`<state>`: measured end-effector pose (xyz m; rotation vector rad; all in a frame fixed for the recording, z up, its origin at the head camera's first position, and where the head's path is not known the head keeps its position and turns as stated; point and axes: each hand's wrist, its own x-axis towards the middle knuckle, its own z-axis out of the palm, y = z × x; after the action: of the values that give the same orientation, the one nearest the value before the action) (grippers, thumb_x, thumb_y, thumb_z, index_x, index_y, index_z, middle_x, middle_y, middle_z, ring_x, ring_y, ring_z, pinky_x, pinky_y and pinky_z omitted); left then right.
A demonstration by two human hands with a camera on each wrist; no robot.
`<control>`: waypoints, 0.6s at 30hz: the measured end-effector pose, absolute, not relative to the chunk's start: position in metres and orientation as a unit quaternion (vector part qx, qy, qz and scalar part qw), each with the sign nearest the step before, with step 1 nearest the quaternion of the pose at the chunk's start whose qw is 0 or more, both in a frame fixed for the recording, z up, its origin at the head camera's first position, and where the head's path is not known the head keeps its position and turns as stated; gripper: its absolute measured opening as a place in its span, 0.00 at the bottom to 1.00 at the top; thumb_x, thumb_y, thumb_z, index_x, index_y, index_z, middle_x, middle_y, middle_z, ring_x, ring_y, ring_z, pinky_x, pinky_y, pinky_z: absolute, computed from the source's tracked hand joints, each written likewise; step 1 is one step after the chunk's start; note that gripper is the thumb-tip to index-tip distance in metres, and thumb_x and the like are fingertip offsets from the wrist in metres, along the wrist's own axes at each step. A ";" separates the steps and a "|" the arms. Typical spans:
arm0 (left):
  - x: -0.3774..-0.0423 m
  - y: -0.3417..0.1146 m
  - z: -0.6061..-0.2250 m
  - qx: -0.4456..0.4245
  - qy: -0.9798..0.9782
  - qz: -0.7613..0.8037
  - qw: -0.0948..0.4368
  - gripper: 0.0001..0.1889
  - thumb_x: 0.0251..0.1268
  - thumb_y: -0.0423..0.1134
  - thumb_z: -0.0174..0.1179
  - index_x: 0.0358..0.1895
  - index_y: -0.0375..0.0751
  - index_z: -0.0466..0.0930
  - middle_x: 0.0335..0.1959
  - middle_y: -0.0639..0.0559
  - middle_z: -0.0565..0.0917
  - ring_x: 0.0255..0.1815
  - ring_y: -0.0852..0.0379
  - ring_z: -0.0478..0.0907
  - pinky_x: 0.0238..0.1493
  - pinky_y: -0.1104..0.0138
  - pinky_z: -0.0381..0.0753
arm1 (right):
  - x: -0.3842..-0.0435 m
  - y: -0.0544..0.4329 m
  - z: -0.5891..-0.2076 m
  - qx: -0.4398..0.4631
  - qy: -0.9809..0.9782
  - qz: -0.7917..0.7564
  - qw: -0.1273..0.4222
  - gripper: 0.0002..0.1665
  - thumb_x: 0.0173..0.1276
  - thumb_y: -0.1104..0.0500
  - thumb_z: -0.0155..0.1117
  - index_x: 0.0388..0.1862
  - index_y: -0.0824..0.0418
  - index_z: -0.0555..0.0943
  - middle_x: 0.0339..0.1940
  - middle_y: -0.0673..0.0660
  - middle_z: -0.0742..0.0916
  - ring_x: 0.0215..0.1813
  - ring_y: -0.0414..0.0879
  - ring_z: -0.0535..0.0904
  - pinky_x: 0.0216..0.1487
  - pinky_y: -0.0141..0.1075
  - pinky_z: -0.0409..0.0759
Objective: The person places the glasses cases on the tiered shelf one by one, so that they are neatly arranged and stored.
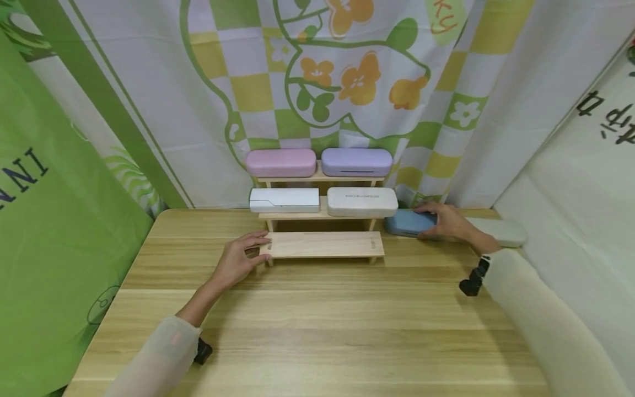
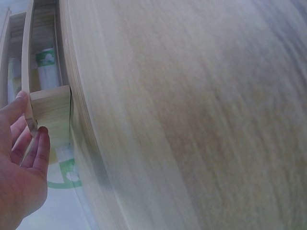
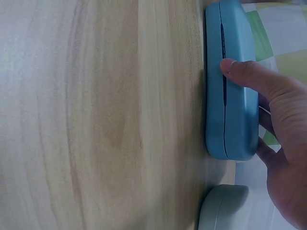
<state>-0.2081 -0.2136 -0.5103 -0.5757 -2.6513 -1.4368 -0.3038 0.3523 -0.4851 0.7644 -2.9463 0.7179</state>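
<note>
At the left end of the lowest tier of a three-tier wooden display stand (image 1: 322, 246), my left hand (image 1: 237, 261) pinches the board between thumb and fingers. The left wrist view shows that hand (image 2: 24, 177) at the board's end (image 2: 51, 115). My right hand (image 1: 450, 221) grips a blue glasses case (image 1: 409, 223) lying on the table to the right of the stand. In the right wrist view, its thumb presses the front of the case (image 3: 240, 120) near the lid seam, with fingers behind. A pale grey-green case (image 1: 498, 231) lies just beyond the right hand.
Pink (image 1: 281, 163) and purple (image 1: 356, 161) cases sit on the top tier. White (image 1: 285, 200) and cream (image 1: 362, 202) cases sit on the middle tier. A patterned curtain (image 1: 258, 88) hangs behind the wooden table (image 1: 317, 331), with cloth on both sides.
</note>
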 end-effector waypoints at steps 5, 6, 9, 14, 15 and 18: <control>-0.208 -0.212 -0.509 -0.190 -0.865 -0.463 0.037 0.21 0.63 0.29 0.75 0.59 0.31 0.86 0.71 0.37 0.79 0.71 0.36 0.77 0.65 0.52 0.86 | -0.298 0.354 -0.485 0.239 -0.942 0.235 0.004 0.43 0.52 0.56 0.90 0.65 0.69 0.83 0.66 0.74 0.83 0.64 0.72 0.80 0.58 0.65 0.84; -0.208 -0.212 -0.509 -0.191 -0.865 -0.463 0.037 0.21 0.63 0.30 0.75 0.59 0.31 0.86 0.71 0.36 0.79 0.71 0.36 0.77 0.65 0.51 0.86 | -0.296 0.355 -0.484 0.235 -0.944 0.234 0.003 0.43 0.53 0.55 0.90 0.65 0.69 0.83 0.66 0.74 0.83 0.64 0.72 0.80 0.58 0.65 0.84; -0.207 -0.212 -0.508 -0.192 -0.866 -0.460 0.038 0.21 0.63 0.30 0.76 0.59 0.31 0.86 0.71 0.36 0.79 0.71 0.36 0.77 0.66 0.50 0.86 | -0.292 0.357 -0.483 0.231 -0.945 0.231 0.007 0.42 0.53 0.54 0.90 0.65 0.67 0.84 0.64 0.73 0.85 0.61 0.69 0.82 0.55 0.62 0.86; -0.207 -0.212 -0.509 -0.192 -0.868 -0.456 0.042 0.21 0.62 0.30 0.76 0.59 0.31 0.86 0.71 0.37 0.79 0.71 0.35 0.77 0.65 0.50 0.86 | -0.285 0.362 -0.478 0.232 -0.946 0.228 0.013 0.41 0.54 0.53 0.89 0.65 0.65 0.85 0.61 0.70 0.87 0.55 0.64 0.85 0.50 0.56 0.87; -0.208 -0.212 -0.509 -0.192 -0.868 -0.456 0.043 0.21 0.62 0.30 0.76 0.59 0.31 0.86 0.71 0.37 0.79 0.70 0.35 0.77 0.65 0.50 0.86 | -0.283 0.363 -0.477 0.231 -0.946 0.229 0.013 0.41 0.54 0.53 0.89 0.65 0.65 0.84 0.61 0.70 0.87 0.55 0.64 0.85 0.50 0.56 0.86; -0.208 -0.213 -0.510 -0.192 -0.868 -0.455 0.044 0.21 0.62 0.29 0.76 0.59 0.31 0.87 0.71 0.37 0.79 0.70 0.35 0.78 0.64 0.50 0.87 | -0.279 0.365 -0.473 0.232 -0.944 0.233 0.018 0.40 0.54 0.54 0.89 0.64 0.66 0.85 0.61 0.70 0.87 0.56 0.65 0.85 0.50 0.57 0.86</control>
<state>-0.2082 -0.2128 -0.5101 -0.5878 -2.6543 -1.3924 -0.2789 0.3650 -0.4731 0.7210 -2.9326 0.7242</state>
